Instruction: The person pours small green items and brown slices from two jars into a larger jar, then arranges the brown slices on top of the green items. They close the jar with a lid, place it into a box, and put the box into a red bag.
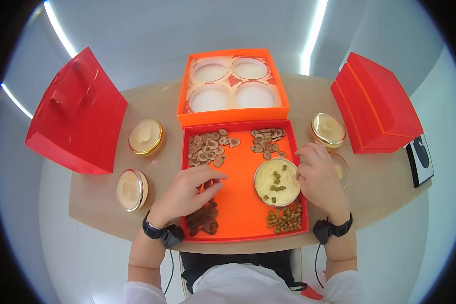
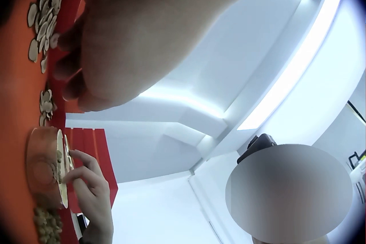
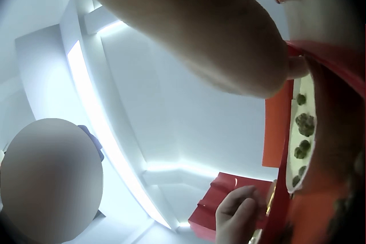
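Note:
My right hand (image 1: 321, 175) is at the right rim of a round open jar (image 2: 43, 167), with bent fingers over its edge. A fingertip (image 3: 296, 68) meets the rim in the right wrist view; I cannot tell whether it pinches a piece. Small knobbly green pieces (image 1: 276, 175) lie scattered on the jar's pale yellow bed (image 1: 289, 182). My left hand (image 1: 187, 190) hovers over the left side of the red-rimmed orange tray (image 1: 240, 202), fingers loosely bent, holding nothing. Dark brown pieces (image 1: 203, 220) lie partly under it, and pale brown-rimmed slices (image 1: 207, 149) lie beyond it.
More slices (image 1: 267, 139) and a green heap (image 1: 285, 219) fill the tray's right corners. Behind stands an orange box (image 1: 233, 119) with four round wells. Lidded jars (image 1: 146, 137) flank the tray, with a clear lid (image 1: 343, 172) at right. A red bag (image 1: 81, 116) and red boxes (image 1: 375, 106) stand outermost.

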Motion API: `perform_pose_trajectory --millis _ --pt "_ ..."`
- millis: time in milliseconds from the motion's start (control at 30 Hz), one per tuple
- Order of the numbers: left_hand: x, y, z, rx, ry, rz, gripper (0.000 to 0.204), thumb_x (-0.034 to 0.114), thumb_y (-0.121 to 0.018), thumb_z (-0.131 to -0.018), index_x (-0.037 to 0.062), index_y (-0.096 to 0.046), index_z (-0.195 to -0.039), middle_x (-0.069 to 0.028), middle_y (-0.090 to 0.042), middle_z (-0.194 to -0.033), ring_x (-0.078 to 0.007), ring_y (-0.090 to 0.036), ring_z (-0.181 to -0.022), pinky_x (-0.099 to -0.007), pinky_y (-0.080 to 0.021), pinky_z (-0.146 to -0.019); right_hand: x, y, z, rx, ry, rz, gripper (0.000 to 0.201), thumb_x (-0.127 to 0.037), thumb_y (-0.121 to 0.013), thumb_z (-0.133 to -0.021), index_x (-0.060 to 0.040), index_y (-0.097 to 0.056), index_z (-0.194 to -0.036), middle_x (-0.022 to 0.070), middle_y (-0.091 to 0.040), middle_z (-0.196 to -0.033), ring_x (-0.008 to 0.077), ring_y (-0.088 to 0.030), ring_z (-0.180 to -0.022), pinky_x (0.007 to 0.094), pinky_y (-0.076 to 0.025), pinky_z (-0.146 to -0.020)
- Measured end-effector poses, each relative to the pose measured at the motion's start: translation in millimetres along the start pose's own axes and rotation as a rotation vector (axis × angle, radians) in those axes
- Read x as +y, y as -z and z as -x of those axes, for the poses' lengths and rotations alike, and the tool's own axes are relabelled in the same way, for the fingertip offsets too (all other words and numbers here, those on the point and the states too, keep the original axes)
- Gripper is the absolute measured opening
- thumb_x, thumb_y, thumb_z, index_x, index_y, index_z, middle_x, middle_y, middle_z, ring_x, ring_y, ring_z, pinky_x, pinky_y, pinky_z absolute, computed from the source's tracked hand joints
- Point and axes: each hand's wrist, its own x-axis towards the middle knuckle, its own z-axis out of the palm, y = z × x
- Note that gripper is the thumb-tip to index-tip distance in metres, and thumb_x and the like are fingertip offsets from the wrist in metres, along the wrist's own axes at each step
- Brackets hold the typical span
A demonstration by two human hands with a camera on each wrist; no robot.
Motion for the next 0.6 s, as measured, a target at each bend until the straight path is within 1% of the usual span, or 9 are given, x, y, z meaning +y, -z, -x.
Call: perform_pose_trajectory --millis 33,133,233,333,433,533,600 --pt "-1 0 0 0.011 -0.009 0.002 0.020 0.003 -0.077 -0.095 0.0033 -0.079 -0.115 -0.0099 -0.072 -0.091 -0.0218 -0.066 -0.076 -0.0338 -0.053 -0.070 0 1 0 0.000 -0.007 0.018 0.007 -0.002 -0.074 -0.076 0.0040 -0.070 -0.076 0.0151 -0.067 -0.117 0.0356 -0.063 -0.122 0.0507 -0.051 -0.110" --pt "-2 -1 -1 0.047 -0.008 -0.027 0.020 0.005 -0.077 -0.096 0.0036 -0.079 -0.116 -0.0103 -0.073 -0.093 -0.0239 -0.067 -0.078 -0.0345 -0.054 -0.070 0 -2 0 0.000 -0.002 0.005 0.006 -0.002 -0.074 -0.078 0.0030 -0.070 -0.077 0.0146 -0.068 -0.114 0.0353 -0.063 -0.121 0.0503 -0.051 -0.109" --pt "-6 -2 -1 0.058 -0.006 -0.019 0.019 0.006 -0.077 -0.096 0.0038 -0.079 -0.115 -0.0106 -0.074 -0.095 -0.0249 -0.067 -0.078 -0.0349 -0.054 -0.071 -1 0 0 0.015 -0.022 -0.066 0.006 -0.003 -0.074 -0.080 0.0007 -0.072 -0.084 0.0133 -0.069 -0.110 0.0335 -0.065 -0.117 0.0494 -0.053 -0.104" --pt "-5 -4 -1 0.043 0.013 -0.033 0.018 0.006 -0.077 -0.097 0.0037 -0.079 -0.114 -0.0108 -0.075 -0.095 -0.0253 -0.068 -0.078 -0.0350 -0.054 -0.071 -1 9 3 -0.065 -0.080 -0.217 0.010 -0.004 -0.076 -0.082 -0.0037 -0.073 -0.092 0.0114 -0.069 -0.108 0.0318 -0.066 -0.110 0.0456 -0.055 -0.096" --pt "-7 -6 0 0.033 0.000 -0.014 0.017 0.006 -0.077 -0.097 0.0035 -0.079 -0.113 -0.0109 -0.075 -0.095 -0.0253 -0.068 -0.079 -0.0349 -0.053 -0.070 -7 18 6 -0.264 -0.054 -0.426 0.017 -0.008 -0.081 -0.084 -0.0071 -0.073 -0.099 0.0102 -0.068 -0.107 0.0311 -0.066 -0.104 0.0424 -0.056 -0.088" --pt "-2 -2 -1 -0.009 0.021 -0.043 0.018 0.006 -0.075 -0.097 0.0043 -0.077 -0.115 -0.0137 -0.075 -0.099 -0.0314 -0.073 -0.086 -0.0394 -0.059 -0.077 -18 18 6 -0.292 0.066 -0.441 0.023 -0.014 -0.087 -0.085 -0.0078 -0.070 -0.100 0.0094 -0.064 -0.104 0.0314 -0.064 -0.102 0.0412 -0.055 -0.085" --pt "-1 -1 -1 -0.014 0.036 -0.036 0.018 0.006 -0.075 -0.097 0.0039 -0.077 -0.115 -0.0140 -0.076 -0.100 -0.0323 -0.073 -0.087 -0.0400 -0.059 -0.078 -19 23 3 -0.311 0.043 -0.438 0.027 -0.017 -0.088 -0.085 -0.0072 -0.069 -0.100 0.0095 -0.063 -0.103 0.0311 -0.064 -0.101 0.0423 -0.055 -0.083"
